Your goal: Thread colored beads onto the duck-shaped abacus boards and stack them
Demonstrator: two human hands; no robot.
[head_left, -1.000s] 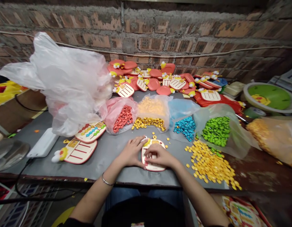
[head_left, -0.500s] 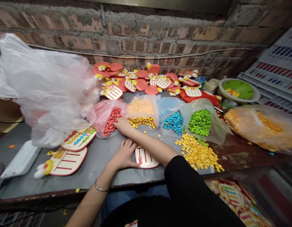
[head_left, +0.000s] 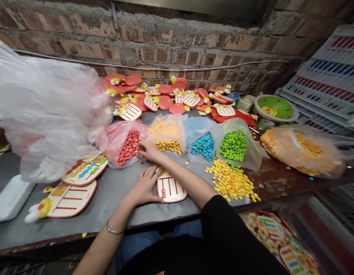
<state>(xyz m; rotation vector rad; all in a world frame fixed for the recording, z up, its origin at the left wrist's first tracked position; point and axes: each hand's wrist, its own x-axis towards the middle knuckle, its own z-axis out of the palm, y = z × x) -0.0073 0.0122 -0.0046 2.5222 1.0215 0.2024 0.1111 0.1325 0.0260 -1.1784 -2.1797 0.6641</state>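
Bent at the fingers, the right hand (head_left: 150, 151) is at the edge of a heap of small, glossy red plastic pieces (head_left: 128, 149); whether it pinches one, I cannot tell. From it, the cream, red-rimmed slotted board (head_left: 175, 194) lies toward five o'clock, slots running roughly twelve to six. Nearer, the left hand (head_left: 144, 186) spreads wide along the board's nine-o'clock edge.

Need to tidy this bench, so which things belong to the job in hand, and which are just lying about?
In use:
board under the left hand
red pieces at the right hand
Probably also gold pieces, blue pieces, green pieces

Apparently just lying about:
white box
green bowl
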